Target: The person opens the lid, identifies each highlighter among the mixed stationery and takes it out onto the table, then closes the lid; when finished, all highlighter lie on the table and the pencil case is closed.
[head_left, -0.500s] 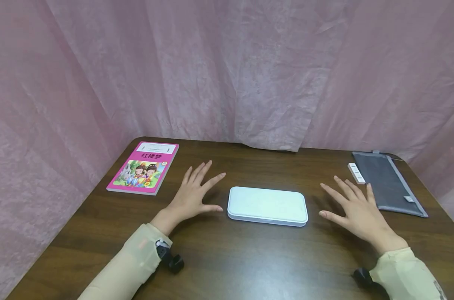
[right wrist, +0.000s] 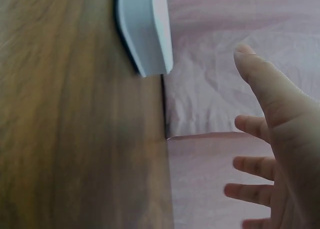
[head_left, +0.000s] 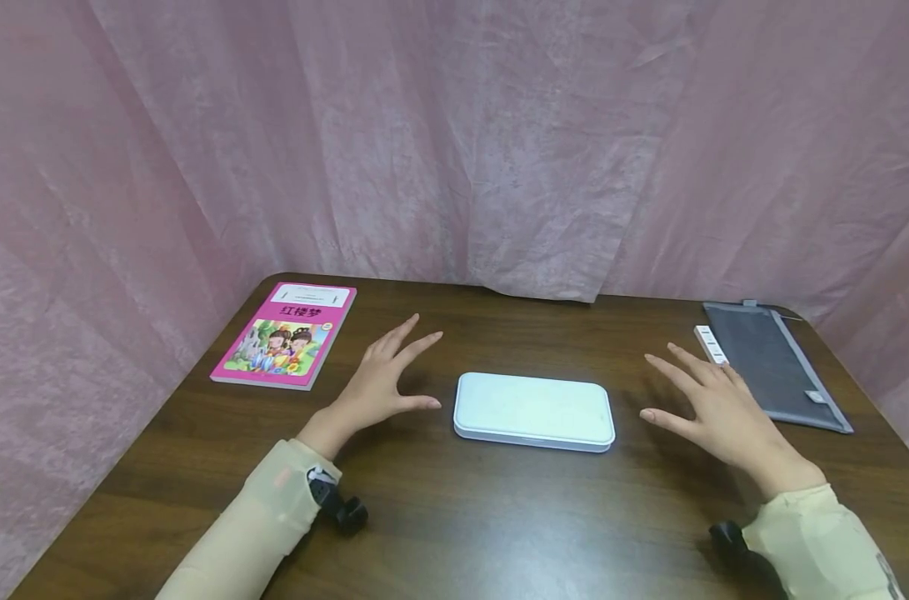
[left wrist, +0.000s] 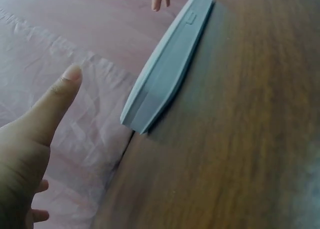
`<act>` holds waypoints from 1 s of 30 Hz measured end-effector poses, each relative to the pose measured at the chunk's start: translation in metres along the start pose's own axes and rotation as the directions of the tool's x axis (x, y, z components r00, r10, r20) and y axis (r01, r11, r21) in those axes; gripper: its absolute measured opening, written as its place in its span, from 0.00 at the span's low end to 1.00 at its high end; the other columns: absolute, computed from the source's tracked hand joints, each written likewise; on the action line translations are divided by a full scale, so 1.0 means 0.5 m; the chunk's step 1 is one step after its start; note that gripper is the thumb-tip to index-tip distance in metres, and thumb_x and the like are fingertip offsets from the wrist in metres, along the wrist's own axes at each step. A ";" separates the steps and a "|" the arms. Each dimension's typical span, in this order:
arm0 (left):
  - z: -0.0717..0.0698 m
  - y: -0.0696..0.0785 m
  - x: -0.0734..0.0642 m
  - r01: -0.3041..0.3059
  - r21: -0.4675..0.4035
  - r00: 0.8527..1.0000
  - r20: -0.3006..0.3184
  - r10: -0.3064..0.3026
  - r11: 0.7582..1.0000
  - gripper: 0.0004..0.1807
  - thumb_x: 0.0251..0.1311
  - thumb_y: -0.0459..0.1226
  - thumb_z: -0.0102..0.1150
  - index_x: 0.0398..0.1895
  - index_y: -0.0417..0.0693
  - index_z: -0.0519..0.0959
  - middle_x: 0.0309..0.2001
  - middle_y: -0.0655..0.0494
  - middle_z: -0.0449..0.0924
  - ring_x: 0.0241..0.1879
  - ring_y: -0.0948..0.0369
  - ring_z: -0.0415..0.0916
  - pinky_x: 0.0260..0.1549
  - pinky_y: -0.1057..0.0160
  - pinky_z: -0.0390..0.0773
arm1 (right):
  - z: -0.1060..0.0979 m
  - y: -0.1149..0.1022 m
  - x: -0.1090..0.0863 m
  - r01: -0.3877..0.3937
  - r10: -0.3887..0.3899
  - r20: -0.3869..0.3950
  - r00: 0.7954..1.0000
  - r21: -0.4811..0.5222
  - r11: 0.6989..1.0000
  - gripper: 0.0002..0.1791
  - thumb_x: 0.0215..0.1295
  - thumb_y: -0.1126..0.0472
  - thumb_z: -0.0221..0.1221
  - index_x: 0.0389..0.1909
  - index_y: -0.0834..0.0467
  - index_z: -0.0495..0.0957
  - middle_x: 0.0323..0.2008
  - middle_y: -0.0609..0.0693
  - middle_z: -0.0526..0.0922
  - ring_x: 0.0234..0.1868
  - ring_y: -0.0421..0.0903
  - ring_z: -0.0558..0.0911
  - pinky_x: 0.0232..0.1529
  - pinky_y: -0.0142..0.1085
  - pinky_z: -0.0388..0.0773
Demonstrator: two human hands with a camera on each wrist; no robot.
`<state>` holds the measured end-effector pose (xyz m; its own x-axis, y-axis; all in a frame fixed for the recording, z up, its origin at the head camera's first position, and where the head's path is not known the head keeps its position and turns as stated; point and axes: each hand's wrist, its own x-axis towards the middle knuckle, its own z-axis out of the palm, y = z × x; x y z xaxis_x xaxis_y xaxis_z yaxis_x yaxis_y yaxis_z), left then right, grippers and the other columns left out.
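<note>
A pale blue-white rectangular case (head_left: 533, 410) with rounded corners lies flat on the brown wooden table (head_left: 454, 517). To its left my left hand (head_left: 372, 383) is held over the table, fingers spread and thumb pointing toward the case. On the other side my right hand (head_left: 724, 417) is spread the same way, its thumb toward the case's right end. Neither hand holds anything. The left wrist view shows the case's side (left wrist: 167, 71) with a small tab, beyond the left thumb (left wrist: 57, 101). In the right wrist view the case's end (right wrist: 145, 34) stands apart from the right thumb (right wrist: 265, 81).
A pink book (head_left: 285, 335) with a cartoon cover lies at the back left. At the back right are a dark grey mesh pouch (head_left: 769, 358) and a small white bar (head_left: 711, 343) beside it. Pink curtains (head_left: 454, 150) hang behind the table.
The left hand has shifted slightly left, and its fingers appear closer together. The right hand's fingers have moved a little up in the view and now overlap the white bar's near end. The case stays put.
</note>
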<state>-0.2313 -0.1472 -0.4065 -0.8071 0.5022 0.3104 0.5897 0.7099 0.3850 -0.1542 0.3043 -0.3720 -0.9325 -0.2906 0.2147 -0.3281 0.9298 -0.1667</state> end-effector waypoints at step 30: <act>0.037 0.015 0.040 0.044 -0.486 0.976 0.209 0.067 0.873 0.48 0.45 0.44 0.76 0.71 0.56 0.62 0.68 0.51 0.63 0.64 0.47 0.66 0.62 0.45 0.70 | 0.011 -0.110 0.049 0.128 -0.143 0.063 0.988 0.196 0.972 0.41 0.55 0.39 0.65 0.66 0.55 0.68 0.62 0.59 0.71 0.63 0.59 0.69 0.60 0.59 0.71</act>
<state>-0.2435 -0.1229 -0.4134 -0.7536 0.6408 0.1465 0.4920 0.4022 0.7721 -0.1598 0.2447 -0.3631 -0.8837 -0.4340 0.1755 -0.4681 0.8223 -0.3235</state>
